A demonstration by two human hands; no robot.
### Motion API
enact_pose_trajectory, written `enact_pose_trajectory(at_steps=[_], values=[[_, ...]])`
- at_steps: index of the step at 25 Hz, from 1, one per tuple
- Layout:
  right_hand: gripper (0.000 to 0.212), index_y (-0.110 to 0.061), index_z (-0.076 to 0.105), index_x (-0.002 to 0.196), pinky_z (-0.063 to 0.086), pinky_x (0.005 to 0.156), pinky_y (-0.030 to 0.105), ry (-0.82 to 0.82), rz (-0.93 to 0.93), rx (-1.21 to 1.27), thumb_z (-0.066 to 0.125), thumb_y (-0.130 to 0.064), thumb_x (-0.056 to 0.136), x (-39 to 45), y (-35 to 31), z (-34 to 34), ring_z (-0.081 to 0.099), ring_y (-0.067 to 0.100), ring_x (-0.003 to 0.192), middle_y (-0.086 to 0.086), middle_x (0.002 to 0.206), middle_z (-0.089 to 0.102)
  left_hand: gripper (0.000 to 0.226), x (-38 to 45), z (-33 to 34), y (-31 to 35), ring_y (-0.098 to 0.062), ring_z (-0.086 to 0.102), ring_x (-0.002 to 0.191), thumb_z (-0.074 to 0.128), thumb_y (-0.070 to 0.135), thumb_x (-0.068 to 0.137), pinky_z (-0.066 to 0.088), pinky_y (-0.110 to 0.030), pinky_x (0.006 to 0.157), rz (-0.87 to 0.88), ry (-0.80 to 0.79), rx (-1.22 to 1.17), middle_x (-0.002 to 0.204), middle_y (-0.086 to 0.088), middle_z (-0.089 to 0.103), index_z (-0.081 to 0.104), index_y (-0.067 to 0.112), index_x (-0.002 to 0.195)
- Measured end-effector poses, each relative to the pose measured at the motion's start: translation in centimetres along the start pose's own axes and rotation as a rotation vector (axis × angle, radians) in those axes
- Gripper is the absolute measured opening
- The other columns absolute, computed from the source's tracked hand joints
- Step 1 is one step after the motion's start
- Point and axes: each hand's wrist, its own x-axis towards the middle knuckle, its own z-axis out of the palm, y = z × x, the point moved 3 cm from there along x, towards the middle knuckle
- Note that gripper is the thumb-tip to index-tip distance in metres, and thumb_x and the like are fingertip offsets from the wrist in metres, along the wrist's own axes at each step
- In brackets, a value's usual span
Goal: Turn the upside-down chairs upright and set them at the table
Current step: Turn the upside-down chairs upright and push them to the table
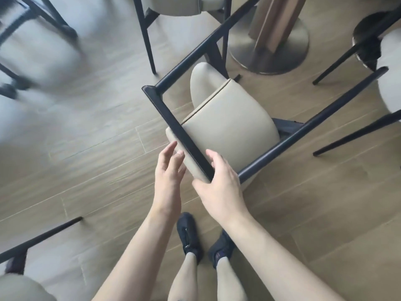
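Most of the view is a floor (91,135) of pale wooden planks with thin light joints, and daylight makes its upper left part look washed and blurred. On this floor, at the top right, stands the round metal base (269,46) of a table, with a wooden column rising from it. Several other chairs with dark thin legs and cream cushions stand around the edges, one at the top (173,5), one at the right (388,68) and one at the lower left (21,285). In the middle is the tipped chair (230,124), tilted, with its cream seat and back facing the camera and its dark legs pointing away toward the table base. The right hand (221,179) grips the near corner of its dark frame with curled fingers. The left hand (168,170) is beside the same edge with straight, loose fingers, holding nothing. Two dark shoes (188,233) stand on the planks below the arms.
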Motion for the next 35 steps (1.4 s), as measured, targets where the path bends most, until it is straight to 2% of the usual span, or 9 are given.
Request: enact_pose_trajectory(at_steps=[5,8,13,17,19,21,23,28,35], values=[[0.074,-0.015,0.034,0.149,0.026,0.103,0.017,0.001,0.035,-0.175,0.069,-0.02,0.084,2.6,3.8,3.6,0.039,0.021,0.134,0.006,0.143,0.041,0.064,3.7,-0.9,-4.2,0.008,0.048,0.126,0.074,0.046,0.081,0.034,-0.035,0.113,-0.081,0.04,0.108,0.143,0.019,0.05,0.048,0.038,0.139],[0.076,-0.013,0.03,0.146,0.035,0.107,0.035,-0.03,0.095,-0.325,0.07,-0.025,0.083,3.5,5.0,5.0,0.037,0.029,0.131,0.009,0.141,0.039,0.076,5.4,-1.7,-7.1,-0.009,0.046,0.136,0.076,0.04,0.086,0.034,-0.04,0.117,-0.168,0.067,0.119,0.152,0.006,0.044,0.037,0.028,0.15],[0.073,-0.01,0.033,0.128,0.042,0.095,0.047,-0.014,0.113,-0.455,0.081,-0.02,0.075,5.1,7.0,6.6,0.041,0.035,0.119,0.015,0.129,0.041,0.061,7.1,-0.9,-9.2,-0.011,0.06,0.118,0.073,0.035,0.091,0.046,-0.032,0.101,-0.263,0.086,0.063,0.131,0.003,0.058,0.045,0.016,0.143],[0.072,-0.012,0.031,0.126,0.047,0.089,0.047,-0.016,0.134,-0.509,0.082,-0.015,0.075,7.0,8.6,6.9,0.042,0.038,0.117,0.017,0.127,0.04,0.031,9.0,0.5,-9.5,-0.002,0.059,0.065,0.075,0.043,0.087,0.05,-0.026,0.071,-0.308,0.089,0.126,0.079,0.01,0.055,0.051,0.025,0.095],[0.075,-0.015,0.031,0.123,0.048,0.082,0.044,0.038,0.108,-0.589,0.085,-0.016,0.071,7.1,9.3,7.3,0.045,0.036,0.11,0.016,0.12,0.043,0.045,9.9,1.0,-9.8,-0.007,0.065,0.07,0.079,0.047,0.082,0.052,-0.025,0.068,-0.36,0.084,0.073,0.084,0.007,0.062,0.058,0.019,0.111],[0.08,-0.015,0.032,0.121,0.048,0.07,0.04,0.093,0.082,-0.671,0.089,-0.02,0.064,7.0,9.7,7.8,0.048,0.033,0.101,0.014,0.112,0.046,0.072,10.6,1.1,-10.3,-0.018,0.071,0.097,0.079,0.048,0.08,0.056,-0.033,0.086,-0.378,0.025,-0.01,0.106,0.0,0.069,0.057,0.011,0.137],[0.083,-0.014,0.033,0.12,0.044,0.058,0.035,0.12,0.03,-0.742,0.09,-0.018,0.06,7.4,9.8,7.9,0.05,0.03,0.096,0.012,0.108,0.047,0.079,10.7,1.3,-10.7,-0.025,0.068,0.115,0.081,0.053,0.071,0.051,-0.042,0.104,-0.396,0.001,-0.052,0.125,-0.006,0.07,0.061,0.011,0.133],[0.068,-0.012,0.035,0.114,0.035,0.052,0.03,0.101,-0.049,-0.844,0.084,-0.018,0.068,8.2,9.3,7.3,0.055,0.024,0.101,0.008,0.109,0.051,0.061,10.8,1.7,-10.6,-0.019,0.072,0.078,0.083,0.057,0.051,0.058,-0.035,0.078,-0.449,0.198,-0.067,0.088,0.003,0.071,0.065,0.021,0.097],[0.061,-0.011,0.038,0.115,0.037,0.061,0.035,0.037,-0.046,-0.809,0.081,-0.024,0.074,5.5,7.1,5.0,0.056,0.031,0.107,0.01,0.115,0.053,0.058,7.3,1.9,-7.5,-0.015,0.07,0.065,0.082,0.056,0.059,0.055,-0.027,0.06,-0.498,0.235,0.016,0.087,0.002,0.072,0.066,0.017,0.098]])
